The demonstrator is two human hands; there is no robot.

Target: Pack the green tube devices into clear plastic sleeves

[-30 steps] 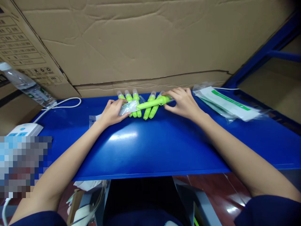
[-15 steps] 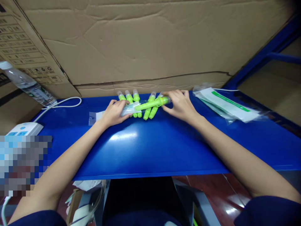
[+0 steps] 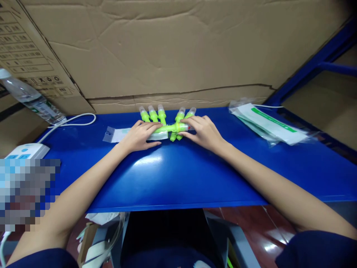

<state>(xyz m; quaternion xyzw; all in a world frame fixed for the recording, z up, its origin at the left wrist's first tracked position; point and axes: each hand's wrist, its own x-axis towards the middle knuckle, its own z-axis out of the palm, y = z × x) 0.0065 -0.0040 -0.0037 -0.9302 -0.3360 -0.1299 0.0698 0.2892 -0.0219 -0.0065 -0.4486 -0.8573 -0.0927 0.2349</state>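
While the right hand (image 3: 205, 132) curls its fingers (image 3: 196, 122) close together over the capped end of a lime-green pen-shaped tube (image 3: 170, 128), thumb on the near side so the end is pinched between them, the left hand (image 3: 139, 136) lays its fingers (image 3: 152, 125) out straight and side by side on a clear plastic sleeve (image 3: 114, 134), tips touching the tube's other end. Whether the left thumb nips the sleeve's edge I cannot tell.

That tube lies flat between the two hands, its long axis running left to right across the person. Its clear cap points toward the right hand and its green end sits at the sleeve's mouth. Both hands touch it, the right with the firmer hold. The sleeve stretches leftward from the left hand, flat on the glossy blue tabletop (image 3: 178, 175).

Just behind, five more lime-green capped tubes (image 3: 153, 114) lie in a row pointing away, their near ends passing under the held one. Farther right sits a stack of clear bags with green-striped white cards (image 3: 267, 123). To the left are a white cable (image 3: 72, 121), a clear water bottle (image 3: 30, 100) and a white switch box (image 3: 26, 150). Brown cardboard cartons (image 3: 178, 56) wall the back.
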